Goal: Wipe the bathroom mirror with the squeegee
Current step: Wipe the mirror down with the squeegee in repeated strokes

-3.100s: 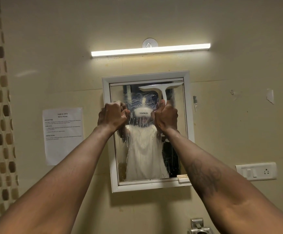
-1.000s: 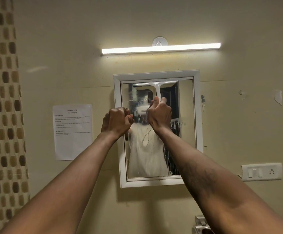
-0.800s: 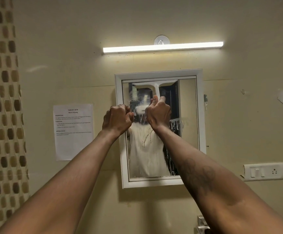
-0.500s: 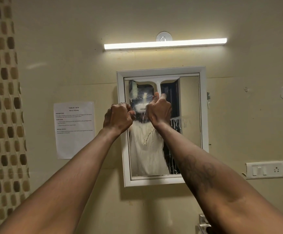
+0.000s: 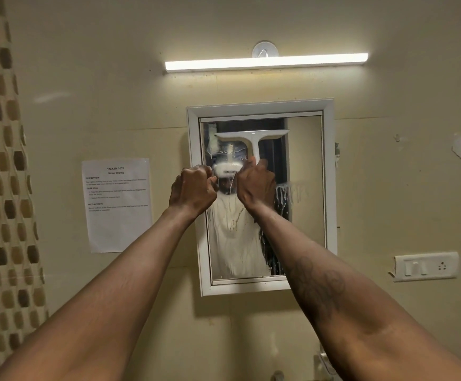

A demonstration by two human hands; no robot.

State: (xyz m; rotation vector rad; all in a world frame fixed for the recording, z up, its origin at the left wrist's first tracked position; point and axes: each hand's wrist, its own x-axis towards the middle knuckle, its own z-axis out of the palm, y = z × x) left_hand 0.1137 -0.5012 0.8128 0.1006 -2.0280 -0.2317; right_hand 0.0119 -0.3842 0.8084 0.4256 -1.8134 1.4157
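The mirror (image 5: pixel 259 105) hung on the wall in a white frame. The squeegee (image 5: pixel 251 136) lay against the upper part of the mirror's glass, with its white blade level and a little under the top edge of the mirror. Its handle pointed down into the right hand (image 5: pixel 255 185). This hand was closed around the handle, with the fingers wrapped tight. The left hand (image 5: pixel 192 188) was in front of the mirror's left edge, beside the right hand but apart from it. Its fingers were curled into a fist (nothing could be seen inside it). Wet white streaks (image 5: pixel 287 193) ran down the mirror's glass under and to the right of the squeegee. 1 lit lamp bar (image 5: pixel 266 61) was above the mirror, 1 printed paper sheet (image 5: pixel 116 204) was to its left, and 1 switch plate (image 5: pixel 425 266) was to its lower right.
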